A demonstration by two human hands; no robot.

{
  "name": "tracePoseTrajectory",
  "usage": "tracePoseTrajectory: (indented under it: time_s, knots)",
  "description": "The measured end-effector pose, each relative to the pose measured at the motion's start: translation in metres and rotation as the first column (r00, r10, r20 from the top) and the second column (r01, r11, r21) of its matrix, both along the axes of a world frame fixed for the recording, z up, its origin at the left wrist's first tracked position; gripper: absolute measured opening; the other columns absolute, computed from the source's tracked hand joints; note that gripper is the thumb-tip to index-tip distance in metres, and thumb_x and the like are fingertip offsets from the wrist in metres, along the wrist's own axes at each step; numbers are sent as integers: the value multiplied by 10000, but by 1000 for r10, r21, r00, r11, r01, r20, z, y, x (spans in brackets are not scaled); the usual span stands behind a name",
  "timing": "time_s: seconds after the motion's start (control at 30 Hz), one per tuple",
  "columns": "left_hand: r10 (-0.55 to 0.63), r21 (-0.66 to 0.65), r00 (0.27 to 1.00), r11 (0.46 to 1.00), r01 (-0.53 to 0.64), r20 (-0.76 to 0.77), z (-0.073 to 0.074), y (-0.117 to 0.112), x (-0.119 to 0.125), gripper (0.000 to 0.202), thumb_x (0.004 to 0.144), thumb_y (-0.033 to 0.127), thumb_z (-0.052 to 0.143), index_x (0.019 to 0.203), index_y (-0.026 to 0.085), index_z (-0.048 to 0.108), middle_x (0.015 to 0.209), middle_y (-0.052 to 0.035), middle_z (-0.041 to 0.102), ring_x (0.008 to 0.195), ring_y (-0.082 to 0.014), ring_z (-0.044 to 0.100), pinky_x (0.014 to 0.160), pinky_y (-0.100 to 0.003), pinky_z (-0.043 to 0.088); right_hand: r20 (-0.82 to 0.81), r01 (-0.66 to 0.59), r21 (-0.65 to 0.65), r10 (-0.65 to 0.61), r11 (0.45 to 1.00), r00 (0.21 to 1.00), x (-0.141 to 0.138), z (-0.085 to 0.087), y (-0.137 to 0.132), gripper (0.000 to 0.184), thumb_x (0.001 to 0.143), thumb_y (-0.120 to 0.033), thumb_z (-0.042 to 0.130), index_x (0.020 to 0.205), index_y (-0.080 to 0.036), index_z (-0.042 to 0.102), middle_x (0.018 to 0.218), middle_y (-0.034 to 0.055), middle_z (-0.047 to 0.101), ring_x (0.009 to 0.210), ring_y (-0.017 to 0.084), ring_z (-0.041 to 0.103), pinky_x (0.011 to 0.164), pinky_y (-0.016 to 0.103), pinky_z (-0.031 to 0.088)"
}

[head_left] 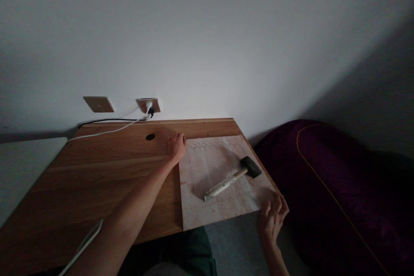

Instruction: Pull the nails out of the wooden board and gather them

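A pale, flat wooden board (202,181) lies over the right end of the brown wooden tabletop. My left hand (177,145) is closed at its far left corner, fingers bent against the edge. At the near right corner, my right hand (273,215) grips the board's edge, with its thumb partly hidden. On the board rests a mallet with a black head (251,167) and a pale, worn handle (224,184), head toward the right. Several small, thin nails (202,146) form a row near the board's far edge. Neither hand touches the mallet.
The wooden tabletop (106,181) meets the white wall and has a dark round hole (150,137). Cables run from a wall socket (148,105) across its back left. A purple beanbag-like cushion (310,168) bulges close to the right edge. A white surface (29,164) adjoins the left side.
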State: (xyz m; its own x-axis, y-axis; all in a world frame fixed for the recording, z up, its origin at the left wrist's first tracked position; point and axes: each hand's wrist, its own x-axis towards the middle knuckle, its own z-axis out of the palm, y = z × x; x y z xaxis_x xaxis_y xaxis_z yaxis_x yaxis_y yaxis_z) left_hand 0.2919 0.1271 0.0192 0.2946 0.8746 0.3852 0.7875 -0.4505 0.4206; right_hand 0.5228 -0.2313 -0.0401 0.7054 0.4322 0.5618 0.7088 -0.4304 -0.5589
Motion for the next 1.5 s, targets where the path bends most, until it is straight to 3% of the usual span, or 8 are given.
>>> tracePoseTrajectory:
  time_s: [0.37,0.67,1.5]
  knots:
    - [7,3,1000,1000,-7,-11,-3,4,-4,148,986,200,506,979,227,651,1038,-123,706,1040,-303,612,943,-443,401,-16,18,13,-18,1000,1000,-2,1,2,627,1031,-537,376,1474,-112,502,1460,260,475,1391,414,452,1093,606,400]
    - [3,-2,1000,1000,-3,6,-2,7,-21,133,966,190,527,948,235,651,1007,-120,700,1033,-304,610,958,-450,403,18,129,-56,-128,990,992,-30,9,3,607,1030,-557,318,1471,-181,499,1439,235,531,1355,412,491,1061,633,377]
    - [54,9,999,998,-54,2,-6,23,-125,135,937,173,536,920,237,653,994,-108,695,1015,-295,620,928,-396,454,133,51,-87,-39,995,990,-94,5,25,576,1017,-573,354,1316,-141,593,1337,233,594,1254,410,519,1012,578,398]
